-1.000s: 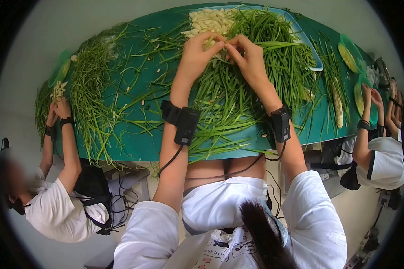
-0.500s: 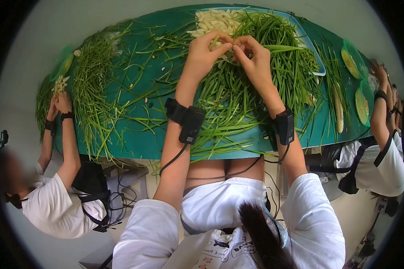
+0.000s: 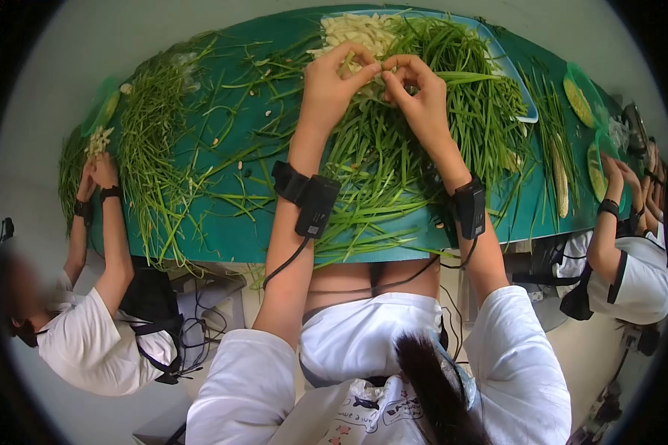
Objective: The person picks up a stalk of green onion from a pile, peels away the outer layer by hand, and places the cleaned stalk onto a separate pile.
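Observation:
My left hand (image 3: 335, 83) and my right hand (image 3: 418, 95) meet at their fingertips above the green stalks. Thumb and forefinger are pinched on each hand, and what lies between them is too small to make out. Beneath and to the right spreads a large pile of long green stalks (image 3: 460, 119). Behind my left hand, pale cut pieces (image 3: 360, 31) are heaped at the far end of a light blue tray (image 3: 524, 96), whose right rim shows beside the stalks.
Another heap of thin green stalks (image 3: 152, 126) covers the table's left part. A person (image 3: 100, 245) works at the left, another (image 3: 627, 252) at the right near green baskets (image 3: 580, 96). A pale cob (image 3: 560, 174) lies on the right. Loose stalks are scattered on the green table (image 3: 274, 248).
My left hand has shifted slightly left; my right hand has barely moved. At the right, the other person's arms have come down and toward the lower green basket.

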### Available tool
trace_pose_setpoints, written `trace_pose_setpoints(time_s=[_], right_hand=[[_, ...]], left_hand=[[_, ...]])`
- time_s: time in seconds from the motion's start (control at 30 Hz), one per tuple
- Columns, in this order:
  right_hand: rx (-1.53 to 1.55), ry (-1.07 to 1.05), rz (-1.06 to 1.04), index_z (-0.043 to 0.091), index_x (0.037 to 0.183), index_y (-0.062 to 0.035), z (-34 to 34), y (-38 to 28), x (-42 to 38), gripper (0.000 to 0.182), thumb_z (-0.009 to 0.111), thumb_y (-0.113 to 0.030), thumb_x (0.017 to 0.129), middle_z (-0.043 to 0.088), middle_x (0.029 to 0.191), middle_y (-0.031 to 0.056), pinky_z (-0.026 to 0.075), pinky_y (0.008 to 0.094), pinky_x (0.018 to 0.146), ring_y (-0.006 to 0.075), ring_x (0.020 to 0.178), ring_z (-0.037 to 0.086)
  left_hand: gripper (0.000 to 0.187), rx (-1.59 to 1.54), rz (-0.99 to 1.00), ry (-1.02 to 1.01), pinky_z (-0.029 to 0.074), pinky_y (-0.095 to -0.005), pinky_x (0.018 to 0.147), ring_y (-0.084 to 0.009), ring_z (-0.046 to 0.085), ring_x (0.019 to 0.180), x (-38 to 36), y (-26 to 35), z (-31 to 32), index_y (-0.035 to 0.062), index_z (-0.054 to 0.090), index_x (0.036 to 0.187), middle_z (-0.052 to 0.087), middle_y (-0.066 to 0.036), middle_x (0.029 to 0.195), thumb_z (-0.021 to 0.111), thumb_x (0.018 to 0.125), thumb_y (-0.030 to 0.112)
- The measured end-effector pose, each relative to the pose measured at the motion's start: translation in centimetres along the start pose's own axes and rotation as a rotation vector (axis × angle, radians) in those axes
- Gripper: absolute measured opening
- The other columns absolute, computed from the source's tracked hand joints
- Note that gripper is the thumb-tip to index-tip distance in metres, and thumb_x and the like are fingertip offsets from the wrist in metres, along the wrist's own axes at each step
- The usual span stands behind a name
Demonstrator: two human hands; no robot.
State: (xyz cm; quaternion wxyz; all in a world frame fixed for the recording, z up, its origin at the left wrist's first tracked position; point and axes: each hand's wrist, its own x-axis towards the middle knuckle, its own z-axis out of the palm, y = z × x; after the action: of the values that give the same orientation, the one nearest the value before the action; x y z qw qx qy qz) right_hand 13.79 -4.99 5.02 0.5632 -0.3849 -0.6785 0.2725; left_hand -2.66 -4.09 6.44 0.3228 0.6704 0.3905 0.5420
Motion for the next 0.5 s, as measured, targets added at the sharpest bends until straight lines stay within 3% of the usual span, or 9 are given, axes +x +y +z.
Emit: trace_pose_setpoints(time_s=[0.5], right_hand=[[0.092,0.006,0.065,0.058,0.089,-0.0001,0.04,-0.69,-0.05,0.010,0.063,-0.008,0.090,0.062,0.065,0.0027,0.041,0.0223,0.053,0.0064,0.059,0.058]], left_hand=[[0.018,0.039,0.021,-0.013,0.029,-0.0245,0.054,-0.0061,0.036,0.061,0.04,0.20,0.06,0.0005,0.069,0.089,0.056,0.004,0.074,0.072,0.083,0.017]])
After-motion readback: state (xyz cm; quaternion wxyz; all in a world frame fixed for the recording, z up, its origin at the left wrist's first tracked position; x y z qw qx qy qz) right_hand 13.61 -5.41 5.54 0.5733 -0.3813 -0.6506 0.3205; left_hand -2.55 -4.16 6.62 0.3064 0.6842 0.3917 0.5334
